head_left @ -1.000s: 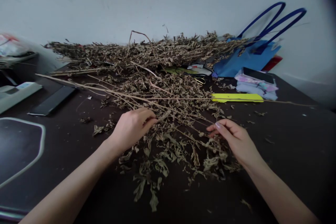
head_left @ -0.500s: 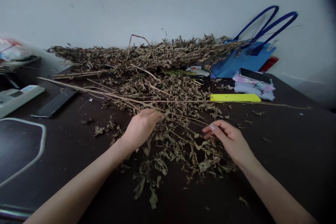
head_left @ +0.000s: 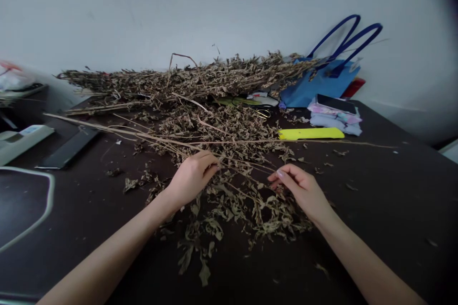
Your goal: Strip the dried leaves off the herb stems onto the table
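Note:
A big heap of dried leafy plant stalks [head_left: 200, 81] lies along the back of the dark table [head_left: 386, 190], and loose dried leaves [head_left: 236, 200] are spread in front of me. My left hand [head_left: 191, 178] is closed in a pinch on a thin dried stem [head_left: 143, 136] that runs off to the left. My right hand [head_left: 300, 188] is also pinched, thumb against fingers, on a leafy twig at the right side of the loose leaves. Both forearms reach in from the bottom edge.
A blue bag [head_left: 322, 81] with looped handles stands at the back right, with folded cloth and a phone [head_left: 334, 112] beside it and a yellow flat strip [head_left: 311, 133] in front. Left are a black flat device [head_left: 67, 147] and a white device [head_left: 21, 138].
My left hand has slid right along the stem, toward my right hand. The right hand has kept its pinch and shifted slightly left. The camera has turned a little.

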Action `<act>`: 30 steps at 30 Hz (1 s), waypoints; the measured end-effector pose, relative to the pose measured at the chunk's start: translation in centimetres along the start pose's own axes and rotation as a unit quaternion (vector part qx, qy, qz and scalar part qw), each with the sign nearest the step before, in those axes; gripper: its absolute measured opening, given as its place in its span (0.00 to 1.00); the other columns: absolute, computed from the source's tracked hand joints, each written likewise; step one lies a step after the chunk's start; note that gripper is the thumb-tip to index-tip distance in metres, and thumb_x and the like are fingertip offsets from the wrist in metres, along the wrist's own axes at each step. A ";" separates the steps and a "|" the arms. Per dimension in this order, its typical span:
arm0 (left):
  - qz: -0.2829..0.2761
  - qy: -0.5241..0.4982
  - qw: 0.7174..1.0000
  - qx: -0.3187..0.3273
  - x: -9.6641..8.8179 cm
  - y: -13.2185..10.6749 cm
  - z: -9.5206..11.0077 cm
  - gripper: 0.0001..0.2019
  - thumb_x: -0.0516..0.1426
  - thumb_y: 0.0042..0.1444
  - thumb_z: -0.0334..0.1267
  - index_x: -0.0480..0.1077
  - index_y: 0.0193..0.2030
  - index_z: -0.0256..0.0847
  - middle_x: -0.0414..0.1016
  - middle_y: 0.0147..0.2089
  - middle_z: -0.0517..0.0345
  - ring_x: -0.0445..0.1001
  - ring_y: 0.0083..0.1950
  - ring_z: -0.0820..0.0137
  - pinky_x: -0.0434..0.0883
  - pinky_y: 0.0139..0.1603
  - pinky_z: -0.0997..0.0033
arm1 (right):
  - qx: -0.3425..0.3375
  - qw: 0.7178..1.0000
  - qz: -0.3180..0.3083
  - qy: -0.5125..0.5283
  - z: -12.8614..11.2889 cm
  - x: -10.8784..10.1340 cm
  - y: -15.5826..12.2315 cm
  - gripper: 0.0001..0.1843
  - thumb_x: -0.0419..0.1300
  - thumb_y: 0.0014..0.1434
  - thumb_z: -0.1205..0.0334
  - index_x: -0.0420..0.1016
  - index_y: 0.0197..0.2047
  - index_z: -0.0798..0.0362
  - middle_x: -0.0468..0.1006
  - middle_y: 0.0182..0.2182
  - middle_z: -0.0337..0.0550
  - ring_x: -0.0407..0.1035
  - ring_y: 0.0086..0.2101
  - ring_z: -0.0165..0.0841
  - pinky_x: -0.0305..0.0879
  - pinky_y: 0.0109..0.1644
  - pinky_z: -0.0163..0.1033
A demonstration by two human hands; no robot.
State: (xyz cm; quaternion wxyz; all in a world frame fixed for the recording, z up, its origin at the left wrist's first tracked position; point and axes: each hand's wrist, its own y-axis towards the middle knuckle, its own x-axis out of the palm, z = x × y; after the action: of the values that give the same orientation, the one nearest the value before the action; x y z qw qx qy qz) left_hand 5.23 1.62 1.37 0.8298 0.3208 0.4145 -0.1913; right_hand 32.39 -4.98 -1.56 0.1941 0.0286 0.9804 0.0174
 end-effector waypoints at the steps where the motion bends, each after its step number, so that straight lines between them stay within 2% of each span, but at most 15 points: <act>1: 0.003 -0.008 1.000 -0.001 -0.1 0.0 0.2 0.08 0.49 0.58 0.30 0.70 0.37 0.37 0.72 0.38 0.52 0.71 0.39 0.69 0.69 0.40 0.69 | 0.000 1.000 0.000 0.001 0.0 0.0 0.0 0.14 0.52 0.60 0.51 0.70 0.34 0.52 0.79 0.33 0.44 0.73 0.31 0.35 0.65 0.40 0.41; 5: 0.002 -0.029 1.000 -0.001 0.0 0.0 0.5 0.07 0.50 0.57 0.29 0.69 0.37 0.38 0.71 0.38 0.54 0.70 0.40 0.70 0.67 0.41 0.70 | -0.004 1.000 0.003 0.005 -0.1 0.0 0.0 0.14 0.52 0.59 0.51 0.70 0.34 0.52 0.79 0.32 0.44 0.73 0.31 0.35 0.66 0.39 0.41; 8: 0.010 -0.023 1.000 -0.019 0.3 -0.2 0.6 0.06 0.50 0.57 0.30 0.66 0.31 0.38 0.68 0.33 0.57 0.67 0.34 0.73 0.64 0.34 0.73 | -0.006 1.000 0.003 0.008 -0.2 0.0 0.0 0.13 0.52 0.59 0.52 0.70 0.34 0.52 0.79 0.32 0.43 0.73 0.31 0.34 0.66 0.39 0.40; 12: 0.041 -0.007 0.998 -0.050 0.8 -0.4 0.7 0.09 0.48 0.58 0.30 0.58 0.26 0.39 0.60 0.26 0.62 0.60 0.27 0.76 0.58 0.27 0.75 | -0.007 1.000 0.006 0.006 -0.1 -0.2 0.1 0.13 0.53 0.59 0.51 0.70 0.33 0.52 0.79 0.31 0.42 0.73 0.30 0.34 0.65 0.38 0.39; 23: 0.073 0.036 0.996 -0.037 0.7 -1.2 0.2 0.09 0.47 0.59 0.32 0.56 0.26 0.40 0.55 0.22 0.66 0.55 0.22 0.77 0.55 0.24 0.76 | 0.004 1.000 0.005 0.009 0.7 -0.2 0.5 0.16 0.52 0.58 0.48 0.70 0.34 0.53 0.79 0.32 0.45 0.73 0.30 0.35 0.66 0.35 0.39; 27: 0.070 0.009 0.997 -0.040 0.9 -1.2 0.1 0.09 0.48 0.59 0.32 0.57 0.27 0.39 0.57 0.23 0.65 0.57 0.23 0.77 0.57 0.25 0.77 | -0.016 0.999 0.020 -0.036 0.6 -0.3 0.4 0.14 0.52 0.59 0.50 0.71 0.34 0.52 0.78 0.29 0.42 0.73 0.30 0.34 0.65 0.38 0.38; 30: 0.069 -0.008 0.997 -0.033 0.8 -1.3 0.1 0.08 0.49 0.59 0.32 0.61 0.28 0.38 0.62 0.26 0.62 0.61 0.26 0.76 0.60 0.28 0.76 | -0.042 0.994 0.042 -0.087 0.4 -0.3 0.0 0.12 0.52 0.60 0.52 0.70 0.35 0.50 0.78 0.31 0.42 0.73 0.32 0.34 0.65 0.38 0.38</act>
State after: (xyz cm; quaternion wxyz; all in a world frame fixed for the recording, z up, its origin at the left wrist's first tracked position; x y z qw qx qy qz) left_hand 5.00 0.53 0.24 0.8545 0.3197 0.3906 -0.1231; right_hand 32.81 -4.98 -1.84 0.2788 0.0630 0.9561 0.0641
